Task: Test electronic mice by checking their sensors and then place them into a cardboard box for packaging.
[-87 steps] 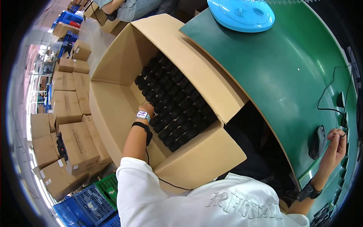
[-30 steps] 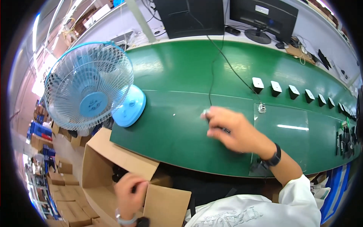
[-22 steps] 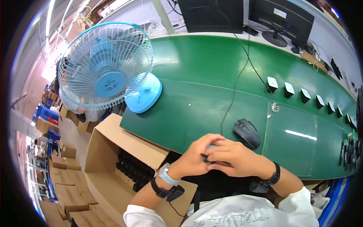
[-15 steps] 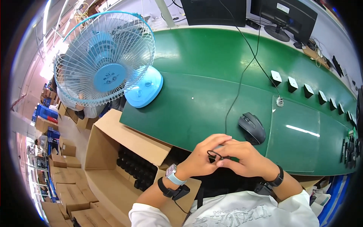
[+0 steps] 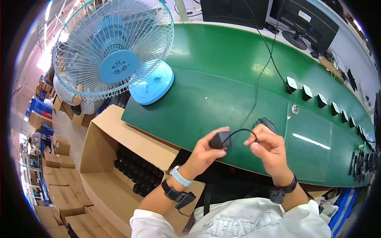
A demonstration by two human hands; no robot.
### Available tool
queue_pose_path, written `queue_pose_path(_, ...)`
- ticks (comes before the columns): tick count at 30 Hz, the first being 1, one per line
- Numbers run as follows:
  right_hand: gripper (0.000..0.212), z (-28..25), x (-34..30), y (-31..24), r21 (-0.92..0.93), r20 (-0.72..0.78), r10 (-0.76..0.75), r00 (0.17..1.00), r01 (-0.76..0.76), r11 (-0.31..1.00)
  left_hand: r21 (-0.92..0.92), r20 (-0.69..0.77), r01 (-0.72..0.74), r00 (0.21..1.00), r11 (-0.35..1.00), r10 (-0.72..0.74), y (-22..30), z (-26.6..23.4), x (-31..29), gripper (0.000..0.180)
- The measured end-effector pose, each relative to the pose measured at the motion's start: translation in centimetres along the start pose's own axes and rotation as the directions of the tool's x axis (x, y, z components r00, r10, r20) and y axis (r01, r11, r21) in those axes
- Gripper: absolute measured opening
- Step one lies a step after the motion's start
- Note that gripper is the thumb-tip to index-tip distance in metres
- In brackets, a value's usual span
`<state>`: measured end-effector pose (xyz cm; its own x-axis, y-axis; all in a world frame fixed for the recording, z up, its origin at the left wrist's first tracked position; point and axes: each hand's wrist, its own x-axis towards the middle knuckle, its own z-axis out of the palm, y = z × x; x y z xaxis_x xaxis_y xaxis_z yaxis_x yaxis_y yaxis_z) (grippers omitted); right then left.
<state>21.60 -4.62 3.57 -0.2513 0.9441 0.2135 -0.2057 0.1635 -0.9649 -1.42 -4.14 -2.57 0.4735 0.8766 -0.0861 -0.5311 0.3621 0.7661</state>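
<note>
A small black box-shaped device (image 5: 220,139) is gripped between the thumb and fingers of my left hand (image 5: 201,155), just above the front edge of the green table (image 5: 182,115). From it a short black cable (image 5: 243,130) arcs over to my right hand (image 5: 270,152). My right thumb and fingers pinch the cable near its end; the tip is too small to make out. A black computer mouse (image 5: 266,124) lies on the table behind my right hand, partly covered by it.
A blue fan (image 5: 119,65) stands at the table's left end. Below it, an open carton (image 5: 99,146) holds many black pieces (image 5: 137,170). Black blocks with white tops (image 5: 307,93) line the right side, near a hanging cable's connector (image 5: 295,108). Monitors (image 5: 234,14) stand at the back.
My hands were together over the table edge; now they are apart. The black device shows in my left hand, with its cable stretched in an arc to my right. The view has shifted slightly.
</note>
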Motion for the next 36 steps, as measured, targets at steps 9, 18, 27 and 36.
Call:
queue_pose_path(9,0.01,0.4,-0.5,1.0,0.171,-0.117,0.079,0.99,-0.058,0.984,-0.199,-0.07,-0.007,0.998,0.98,-0.007,0.5,-0.7,-0.5,0.054)
queue_pose_path(18,0.012,2.0,0.3,1.9,0.016,-0.137,0.191,0.972,-0.191,0.982,0.114,0.064,0.085,0.994,0.99,-0.093,-0.1,0.7,-0.8,0.05)
queue_pose_path(27,0.007,1.4,0.4,3.2,-0.183,-0.132,0.267,0.954,-0.289,0.94,0.327,-0.088,0.144,0.989,0.934,-0.122,-0.7,1.7,-0.7,0.049)
queue_pose_path(36,0.064,-4.2,-0.8,2.0,-0.961,-0.07,-0.156,0.985,-0.025,0.274,-0.253,0.075,0.177,0.984,0.951,-0.163,-0.4,2.4,-0.5,0.06)
